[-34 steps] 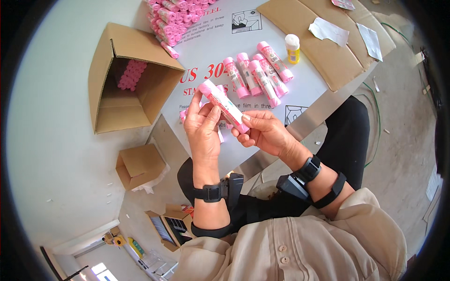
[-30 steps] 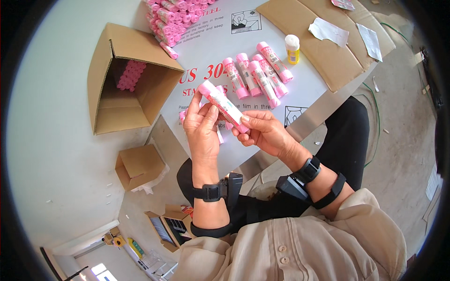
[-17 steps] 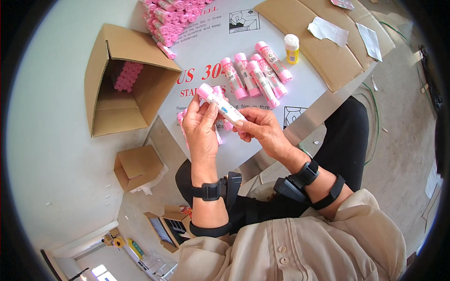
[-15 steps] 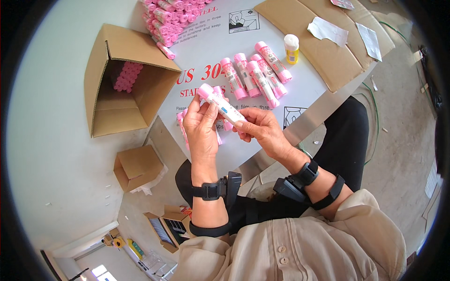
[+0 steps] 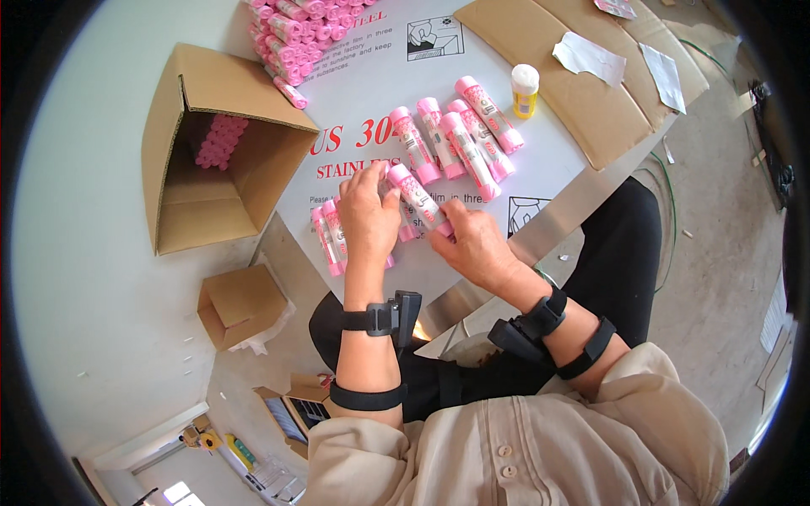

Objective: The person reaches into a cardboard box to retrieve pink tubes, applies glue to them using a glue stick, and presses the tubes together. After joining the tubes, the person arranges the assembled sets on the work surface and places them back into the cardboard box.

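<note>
A pink roll with a printed label band [image 5: 419, 200] slants at the near side of the table, its upper end free. My right hand [image 5: 481, 244] has thumb and fingers closed on its lower right end. Just left of it, my left hand [image 5: 368, 215] bends over other pink rolls, thumb and fingers apart, fingertips by a pink end. It partly hides those beneath; labelled rolls [image 5: 327, 242] show beside its wrist. Beyond my hands lies a loose group of several labelled rolls [image 5: 460, 139].
A tall pile of pink rolls [image 5: 295, 38] stands at the far left. An open carton [image 5: 232, 88] beside the table holds more rolls; a smaller carton [image 5: 245, 304] sits below it. A yellow glue bottle with a white cap [image 5: 524, 91] stands near flat cardboard [image 5: 591, 126] carrying paper scraps.
The roll has come down toward the table and turned so its printed pink side shows. My left hand has let go of it and shifted slightly left; my right hand still grips it.
</note>
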Demonstrator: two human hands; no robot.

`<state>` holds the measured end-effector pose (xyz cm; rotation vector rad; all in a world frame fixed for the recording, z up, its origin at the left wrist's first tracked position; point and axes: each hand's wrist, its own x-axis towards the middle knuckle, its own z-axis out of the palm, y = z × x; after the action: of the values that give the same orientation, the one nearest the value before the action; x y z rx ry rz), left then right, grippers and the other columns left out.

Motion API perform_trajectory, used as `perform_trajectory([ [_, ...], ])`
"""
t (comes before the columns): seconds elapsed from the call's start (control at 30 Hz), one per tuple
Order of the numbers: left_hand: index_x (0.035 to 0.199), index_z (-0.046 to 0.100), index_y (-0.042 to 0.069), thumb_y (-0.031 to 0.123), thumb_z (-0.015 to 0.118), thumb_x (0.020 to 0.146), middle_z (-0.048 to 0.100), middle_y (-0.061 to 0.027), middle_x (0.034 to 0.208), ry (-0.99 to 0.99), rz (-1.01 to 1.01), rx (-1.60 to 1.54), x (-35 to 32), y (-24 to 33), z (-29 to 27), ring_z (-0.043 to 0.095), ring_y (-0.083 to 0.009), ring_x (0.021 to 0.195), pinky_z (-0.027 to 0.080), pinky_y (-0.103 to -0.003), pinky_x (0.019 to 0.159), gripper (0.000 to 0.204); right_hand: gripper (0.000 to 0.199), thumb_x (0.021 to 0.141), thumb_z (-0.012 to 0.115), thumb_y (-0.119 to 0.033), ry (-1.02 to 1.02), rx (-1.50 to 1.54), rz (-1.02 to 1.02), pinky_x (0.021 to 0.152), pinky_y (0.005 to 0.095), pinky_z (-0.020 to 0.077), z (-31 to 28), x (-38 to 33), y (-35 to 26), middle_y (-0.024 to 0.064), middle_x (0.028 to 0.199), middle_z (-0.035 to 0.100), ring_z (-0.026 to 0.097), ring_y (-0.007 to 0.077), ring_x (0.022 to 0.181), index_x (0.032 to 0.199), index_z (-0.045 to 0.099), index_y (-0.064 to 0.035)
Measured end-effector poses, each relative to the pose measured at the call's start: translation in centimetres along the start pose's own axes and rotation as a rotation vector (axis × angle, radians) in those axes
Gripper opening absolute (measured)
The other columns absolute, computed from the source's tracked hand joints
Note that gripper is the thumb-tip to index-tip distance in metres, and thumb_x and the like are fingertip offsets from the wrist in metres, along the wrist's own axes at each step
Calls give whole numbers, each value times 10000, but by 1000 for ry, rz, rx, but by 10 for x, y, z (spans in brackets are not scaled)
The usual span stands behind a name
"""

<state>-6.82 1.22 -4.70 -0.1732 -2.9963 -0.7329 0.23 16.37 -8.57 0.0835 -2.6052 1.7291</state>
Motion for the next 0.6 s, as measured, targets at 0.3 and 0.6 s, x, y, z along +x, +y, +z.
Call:
perform_trajectory([
  [0.3,1177,528,-51,114,691,757,615,-225,990,-81,-133,-171,29,30,2,627,-348,844,493,-416,786,480,223,765,639,-152,-161,-127,-190,580,458,485,8,-8,1,201,638,592,614,382,655,844,499,3],
  [0.6,1358,319,-73,-77,674,690,634,-165,952,-228,-446,-750,32,30,24,642,-198,833,519,-291,743,757,184,851,592,-157,55,419,256,523,344,473,-1,11,8,140,665,617,609,252,579,829,589,25],
])
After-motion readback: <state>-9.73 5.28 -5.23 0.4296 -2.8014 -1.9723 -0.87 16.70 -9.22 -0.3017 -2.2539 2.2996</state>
